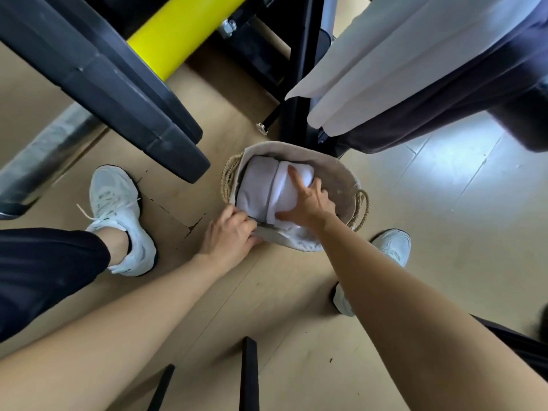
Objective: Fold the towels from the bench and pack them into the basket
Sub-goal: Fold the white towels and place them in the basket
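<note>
Obs. Oval woven-straw basket [338, 179] with a pale cloth liner sits on the beige floor [296, 292], centre of the frame. Two folded white terry towels lie in it side by side, touching: the left towel [258, 185] and the right towel [283, 197]. A dark strip [268, 225] shows beneath them; I cannot tell what it is.

My right hand [311, 203] rests on the right towel. The fingers [295, 175] are spread and fairly straight, pressing down, with the thumb along the towel's lower edge; nothing is gripped. My left hand [228, 235], at the basket's lower-left rim, has its fingers curled over rim and liner, holding the basket.

Upper right of the frame: a white towel [385, 60] and a dark purple-grey towel [444, 108] hang unfolded. What carries them is hidden by the cloth.

Judgement. Step in hand is seating the second towel. The basket's right side has room, so the task looks partway done.

Handling. Towels should be soft, light, grippy and not fragile. A folded bundle will likely spring open if lifted by one layer. Best hold: across the folded edge, all layers pinched together, flat palm on top when lowering. The basket looks light and may slide or tip under a push, hence the bracing hold at its rim.
</note>
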`<control>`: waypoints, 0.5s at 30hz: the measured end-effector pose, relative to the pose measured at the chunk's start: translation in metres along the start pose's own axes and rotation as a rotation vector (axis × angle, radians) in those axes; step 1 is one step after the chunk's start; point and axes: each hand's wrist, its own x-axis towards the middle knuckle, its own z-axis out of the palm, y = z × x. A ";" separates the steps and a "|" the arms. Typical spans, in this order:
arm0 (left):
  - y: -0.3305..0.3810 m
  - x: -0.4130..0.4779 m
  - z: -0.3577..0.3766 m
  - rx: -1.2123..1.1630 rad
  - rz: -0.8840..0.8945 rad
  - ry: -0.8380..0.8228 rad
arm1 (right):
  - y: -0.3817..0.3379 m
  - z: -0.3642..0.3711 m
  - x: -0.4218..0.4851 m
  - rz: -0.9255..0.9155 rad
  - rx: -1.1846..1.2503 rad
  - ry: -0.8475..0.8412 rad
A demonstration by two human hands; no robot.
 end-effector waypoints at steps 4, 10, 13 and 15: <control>0.007 -0.001 -0.009 0.009 -0.021 -0.072 | 0.004 -0.021 -0.017 -0.059 -0.042 -0.032; 0.022 -0.001 -0.037 0.093 -0.049 -0.155 | 0.014 -0.084 -0.085 -0.166 0.039 0.024; 0.033 -0.001 -0.060 0.037 -0.049 -0.103 | 0.015 -0.127 -0.127 -0.205 0.142 0.186; 0.044 0.003 -0.079 -0.035 -0.041 -0.048 | 0.015 -0.157 -0.151 -0.218 0.256 0.320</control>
